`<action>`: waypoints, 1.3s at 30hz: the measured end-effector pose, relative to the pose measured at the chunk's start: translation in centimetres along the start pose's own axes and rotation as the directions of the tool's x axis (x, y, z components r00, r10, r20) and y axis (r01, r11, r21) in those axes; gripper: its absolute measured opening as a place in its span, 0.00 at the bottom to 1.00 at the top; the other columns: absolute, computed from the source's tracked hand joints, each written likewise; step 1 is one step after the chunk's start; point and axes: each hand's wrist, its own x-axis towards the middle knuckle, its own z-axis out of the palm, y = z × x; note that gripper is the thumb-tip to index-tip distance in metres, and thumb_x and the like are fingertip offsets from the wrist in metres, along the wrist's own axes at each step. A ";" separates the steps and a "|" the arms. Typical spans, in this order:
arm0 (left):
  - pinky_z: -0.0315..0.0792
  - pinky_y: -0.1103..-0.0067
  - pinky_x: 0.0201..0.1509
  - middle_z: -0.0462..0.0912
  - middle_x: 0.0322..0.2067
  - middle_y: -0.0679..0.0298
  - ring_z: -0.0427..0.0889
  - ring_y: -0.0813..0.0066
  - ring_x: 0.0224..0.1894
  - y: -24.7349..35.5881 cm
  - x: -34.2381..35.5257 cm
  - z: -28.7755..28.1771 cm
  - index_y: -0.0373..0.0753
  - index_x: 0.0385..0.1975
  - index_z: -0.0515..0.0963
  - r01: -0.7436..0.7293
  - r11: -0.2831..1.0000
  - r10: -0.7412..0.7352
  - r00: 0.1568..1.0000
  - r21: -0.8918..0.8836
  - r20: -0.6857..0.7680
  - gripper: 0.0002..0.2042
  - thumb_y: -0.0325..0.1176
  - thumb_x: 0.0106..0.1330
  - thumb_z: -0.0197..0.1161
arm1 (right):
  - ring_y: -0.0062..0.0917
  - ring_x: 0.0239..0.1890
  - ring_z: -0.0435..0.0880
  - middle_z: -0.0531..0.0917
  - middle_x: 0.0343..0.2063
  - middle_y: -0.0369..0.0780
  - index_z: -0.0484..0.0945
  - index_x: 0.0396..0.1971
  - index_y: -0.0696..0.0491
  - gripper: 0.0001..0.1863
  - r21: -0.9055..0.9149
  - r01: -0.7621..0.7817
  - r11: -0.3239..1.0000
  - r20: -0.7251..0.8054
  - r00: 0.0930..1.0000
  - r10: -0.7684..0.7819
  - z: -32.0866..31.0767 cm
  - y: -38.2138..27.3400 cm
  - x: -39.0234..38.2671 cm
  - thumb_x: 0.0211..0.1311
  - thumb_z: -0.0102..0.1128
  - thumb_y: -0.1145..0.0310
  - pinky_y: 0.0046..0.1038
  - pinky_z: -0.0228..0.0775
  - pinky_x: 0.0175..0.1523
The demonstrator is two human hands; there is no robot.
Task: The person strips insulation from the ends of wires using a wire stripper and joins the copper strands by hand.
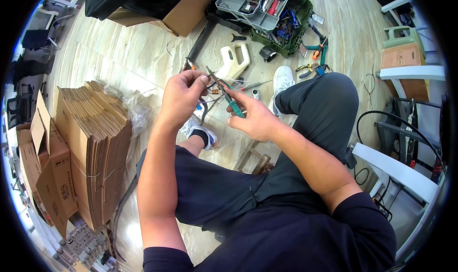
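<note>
Your hands work thin wires with pliers.
Your right hand (253,117) grips green-handled pliers (224,92); your left hand (182,94) pinches the wires (210,87).

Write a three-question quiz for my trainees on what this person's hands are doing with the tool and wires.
1. True or false: the right hand holds green-handled pliers.
2. Which hand pinches the thin wires at the pliers' tip?
A) left hand
B) right hand
3. Fill in: the open green toolbox lies on the ____, beyond the white shoe.

Key: 1 true; 2 A; 3 floor.
</note>
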 end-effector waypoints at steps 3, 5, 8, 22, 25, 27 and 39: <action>0.72 0.83 0.36 0.81 0.29 0.65 0.77 0.82 0.30 -0.4 0.1 0.2 0.29 0.39 0.79 -0.013 1.000 0.012 0.999 0.026 0.042 0.11 0.33 0.67 0.61 | 0.28 0.53 0.76 0.74 0.54 0.44 0.56 0.67 0.60 0.40 0.021 -0.002 1.000 0.005 1.000 0.002 -0.1 -0.3 0.0 0.54 0.61 0.69 0.30 0.67 0.58; 0.72 0.83 0.36 0.81 0.28 0.65 0.77 0.81 0.30 -0.2 0.0 0.4 0.28 0.38 0.79 -0.014 0.998 0.011 0.999 0.064 0.048 0.11 0.33 0.66 0.61 | 0.27 0.52 0.76 0.75 0.53 0.44 0.56 0.67 0.60 0.40 0.029 -0.005 1.000 -0.005 1.000 0.005 -0.1 -0.3 0.0 0.54 0.61 0.69 0.30 0.67 0.58; 0.71 0.83 0.35 0.81 0.27 0.64 0.77 0.82 0.29 -0.4 0.0 0.5 0.28 0.37 0.79 -0.017 0.998 0.014 0.998 0.061 0.055 0.11 0.33 0.66 0.61 | 0.26 0.51 0.76 0.75 0.51 0.44 0.56 0.67 0.61 0.40 0.054 0.000 0.999 -0.005 1.000 0.000 -0.1 -0.2 0.1 0.54 0.62 0.69 0.29 0.67 0.57; 0.72 0.82 0.34 0.81 0.26 0.64 0.77 0.81 0.28 -0.3 -0.1 0.4 0.29 0.34 0.78 0.017 0.999 -0.019 0.998 0.030 0.068 0.11 0.33 0.66 0.61 | 0.27 0.46 0.80 0.82 0.45 0.46 0.68 0.59 0.60 0.33 0.042 -0.001 0.999 -0.036 0.999 0.002 -0.1 -0.6 0.0 0.50 0.61 0.66 0.26 0.69 0.54; 0.71 0.82 0.35 0.81 0.26 0.64 0.77 0.81 0.28 -0.3 -0.1 0.3 0.29 0.35 0.78 0.028 1.000 -0.028 0.997 0.003 0.077 0.11 0.33 0.66 0.61 | 0.21 0.42 0.76 0.79 0.41 0.40 0.64 0.62 0.63 0.34 0.060 0.007 0.998 -0.018 1.000 -0.005 0.0 -0.1 0.1 0.53 0.61 0.69 0.24 0.68 0.52; 0.70 0.82 0.36 0.80 0.27 0.64 0.76 0.81 0.29 -0.3 -0.3 0.2 0.29 0.36 0.77 0.052 0.998 -0.049 0.994 -0.030 0.093 0.11 0.33 0.65 0.61 | 0.17 0.40 0.73 0.77 0.38 0.36 0.62 0.63 0.64 0.35 0.067 0.009 0.998 -0.011 1.000 -0.008 0.1 0.0 0.1 0.54 0.60 0.71 0.23 0.68 0.50; 0.68 0.86 0.30 0.80 0.43 0.55 0.73 0.81 0.27 -0.9 -0.8 -1.8 0.36 0.56 0.66 0.261 0.872 -0.055 0.893 -0.415 0.447 0.23 0.24 0.58 0.56 | 0.20 0.36 0.80 0.82 0.37 0.42 0.67 0.59 0.65 0.32 0.268 -0.109 0.957 0.239 0.970 0.043 -0.6 -1.8 -1.3 0.50 0.59 0.73 0.25 0.73 0.44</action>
